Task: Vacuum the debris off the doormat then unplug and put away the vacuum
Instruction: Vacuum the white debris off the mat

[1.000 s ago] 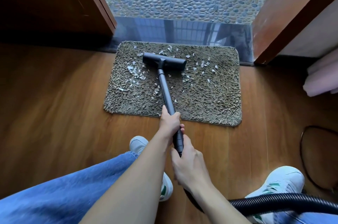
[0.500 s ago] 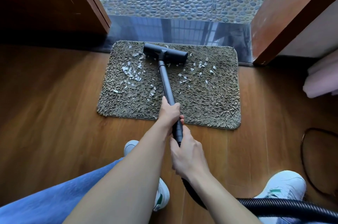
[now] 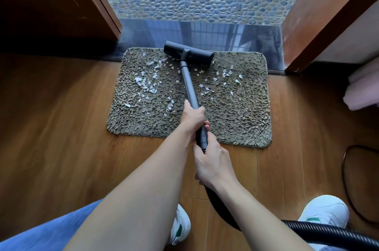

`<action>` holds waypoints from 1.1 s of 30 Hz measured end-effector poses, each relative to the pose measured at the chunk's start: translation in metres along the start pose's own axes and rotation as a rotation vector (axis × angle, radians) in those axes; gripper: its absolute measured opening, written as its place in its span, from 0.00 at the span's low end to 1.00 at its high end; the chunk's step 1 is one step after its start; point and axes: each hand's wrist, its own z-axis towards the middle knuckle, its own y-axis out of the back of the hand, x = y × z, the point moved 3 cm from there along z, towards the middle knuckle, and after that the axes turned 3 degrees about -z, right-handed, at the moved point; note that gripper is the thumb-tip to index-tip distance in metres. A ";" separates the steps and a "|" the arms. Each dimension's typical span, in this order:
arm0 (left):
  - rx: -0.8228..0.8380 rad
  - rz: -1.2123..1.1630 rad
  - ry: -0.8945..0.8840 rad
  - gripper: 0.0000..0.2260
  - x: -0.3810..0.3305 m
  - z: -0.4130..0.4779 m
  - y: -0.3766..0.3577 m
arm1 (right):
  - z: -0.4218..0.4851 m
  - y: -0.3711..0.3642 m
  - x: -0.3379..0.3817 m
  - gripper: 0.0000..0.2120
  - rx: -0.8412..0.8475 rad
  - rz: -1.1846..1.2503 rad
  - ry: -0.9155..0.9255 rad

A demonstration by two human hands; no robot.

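Cleaning head (image 3: 188, 54): at the doormat's (image 3: 235, 111) far edge, reaching the dark threshold (image 3: 246, 35); pushed farther out than half a second ago.
Debris (image 3: 147, 84): white flakes either side of the wand (image 3: 189, 86).
Left hand (image 3: 192, 117): fingers wrapped round the wand, over the mat's near half.
Right hand (image 3: 213, 166): curled round the wand's end, near the hose (image 3: 328, 232).
Room: wood floor (image 3: 61, 127) on both sides; a door frame (image 3: 328, 25) close on the right.

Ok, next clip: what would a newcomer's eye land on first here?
White debris flecks strewn over the left and middle of the shaggy doormat, with the black vacuum head at the mat's far edge. Then both hands gripping the vacuum wand, left hand ahead of right hand, the ribbed hose trailing at bottom right.
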 end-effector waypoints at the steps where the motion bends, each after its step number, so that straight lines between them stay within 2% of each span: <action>1: 0.003 0.004 -0.002 0.13 -0.002 0.002 -0.001 | 0.002 0.001 0.001 0.18 -0.002 0.004 -0.005; 7: 0.023 0.011 0.017 0.13 -0.011 0.007 -0.004 | 0.011 0.006 0.004 0.16 -0.011 0.040 -0.026; 12: 0.043 0.011 0.037 0.14 -0.008 -0.006 0.001 | -0.001 0.004 0.003 0.08 -0.008 0.092 -0.016; 17: 0.048 0.010 0.049 0.14 0.005 -0.028 0.010 | -0.027 -0.001 -0.002 0.05 0.014 0.128 -0.007; 23: 0.022 -0.011 0.066 0.13 0.027 -0.053 0.024 | -0.058 -0.009 -0.012 0.06 0.039 0.061 0.003; 29: 0.010 -0.036 0.099 0.13 0.045 -0.075 0.036 | -0.085 -0.017 -0.019 0.02 0.084 0.059 0.019; 33: -0.002 -0.045 0.118 0.18 0.058 -0.091 0.040 | -0.103 -0.017 -0.026 0.02 0.102 0.051 0.026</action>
